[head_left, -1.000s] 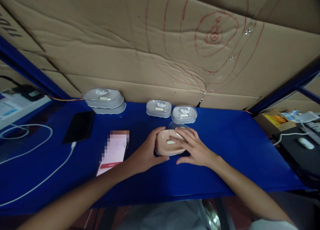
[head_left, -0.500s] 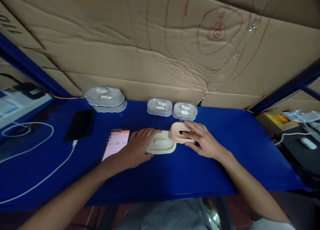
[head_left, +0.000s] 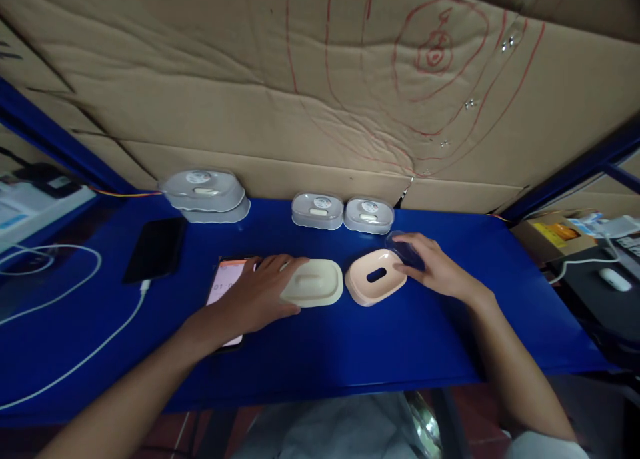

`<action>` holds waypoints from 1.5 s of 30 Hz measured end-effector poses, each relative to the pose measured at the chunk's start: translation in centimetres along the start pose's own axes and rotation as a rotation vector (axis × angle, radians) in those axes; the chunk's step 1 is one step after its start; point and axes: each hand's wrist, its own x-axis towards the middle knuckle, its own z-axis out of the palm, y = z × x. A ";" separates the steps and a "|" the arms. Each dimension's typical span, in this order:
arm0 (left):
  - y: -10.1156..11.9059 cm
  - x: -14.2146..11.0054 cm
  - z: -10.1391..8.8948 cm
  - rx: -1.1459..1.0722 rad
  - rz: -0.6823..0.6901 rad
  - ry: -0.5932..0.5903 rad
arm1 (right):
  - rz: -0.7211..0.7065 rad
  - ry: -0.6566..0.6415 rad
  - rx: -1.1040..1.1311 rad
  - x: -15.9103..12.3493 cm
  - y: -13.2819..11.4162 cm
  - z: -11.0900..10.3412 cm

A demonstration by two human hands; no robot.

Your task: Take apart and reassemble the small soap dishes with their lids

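My left hand [head_left: 263,289] grips the left end of a cream oval dish [head_left: 325,284], which has a raised bar along its middle. The thumb lies at the near edge and the fingers at the far edge. To its right, a pink oval dish [head_left: 363,287] with a dark slot in its floor rests on the blue table. My right hand [head_left: 433,262] is at the pink dish's upper right corner, fingers and thumb closed round a clear plastic piece [head_left: 395,238], perhaps a lid. The thumb tip overlaps the dish's rim; whether it touches I cannot tell.
Two grey lidded boxes [head_left: 317,212] stand side by side at the back, with stacked ones [head_left: 213,202] further left. A lit phone [head_left: 225,287] lies partly under my left hand. A dark phone [head_left: 155,249] with a white cable [head_left: 125,326] lies left. Cardboard [head_left: 225,79] walls the back.
The pink dish, which overlapped the cream dish's right end, now sits apart on the table. My right hand has moved right and holds the clear piece. My left hand stays on the cream dish.
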 end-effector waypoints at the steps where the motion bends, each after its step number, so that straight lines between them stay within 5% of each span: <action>1: 0.0 -0.1 -0.1 0.024 -0.007 -0.002 | 0.018 0.015 -0.029 -0.1 0.4 -0.2; 4: -0.1 -0.2 0.0 0.051 -0.027 -0.001 | -0.016 0.031 -0.072 -0.4 0.3 -0.4; 8: -0.4 -0.1 0.6 -0.061 0.026 0.023 | -0.109 -0.115 -0.039 -0.3 -1.4 0.9; 12: -0.4 0.1 1.3 -0.120 0.091 0.071 | -0.041 -0.102 -0.104 0.2 -2.6 2.6; 15: 0.1 0.7 2.1 -0.147 0.061 0.139 | 0.009 -0.037 -0.158 0.3 -3.2 3.0; 19: 0.9 1.5 2.7 -0.143 -0.016 0.221 | -0.021 -0.112 -0.109 -0.1 -4.3 2.9; 24: 1.0 1.5 2.7 -0.127 -0.030 0.202 | -0.141 -0.192 -0.022 -0.2 -5.3 3.0; 29: 0.4 1.5 2.6 -0.109 -0.036 0.169 | -0.121 -0.103 0.024 -0.2 -5.2 2.4; 33: 0.1 1.7 2.3 -0.154 -0.018 0.176 | -0.238 -0.231 0.096 -0.4 -5.9 2.6; 40: 0.3 1.6 1.1 -0.632 0.022 0.315 | -0.185 -0.265 0.398 -0.2 -4.5 2.3; 45: 2.3 1.0 0.5 -1.152 -0.093 0.147 | -0.055 0.044 0.676 -0.1 -3.7 3.0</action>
